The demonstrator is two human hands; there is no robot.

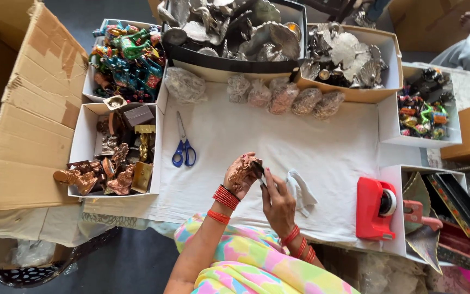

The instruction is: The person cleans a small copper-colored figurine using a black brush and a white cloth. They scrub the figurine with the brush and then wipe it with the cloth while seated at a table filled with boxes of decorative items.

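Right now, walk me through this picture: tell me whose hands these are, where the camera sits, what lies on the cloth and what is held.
There is one picture, taken by a camera worn on a person's head and looking down at their own two bare hands; no machine is involved. The left hand holds a small copper-coloured figurine. The right hand touches it, with a small white cloth beside it. On the white table cover lie blue-handled scissors, a red tape dispenser and a row of small wrapped bundles. Boxes around it hold copper figures, colourful figures and silver pieces.
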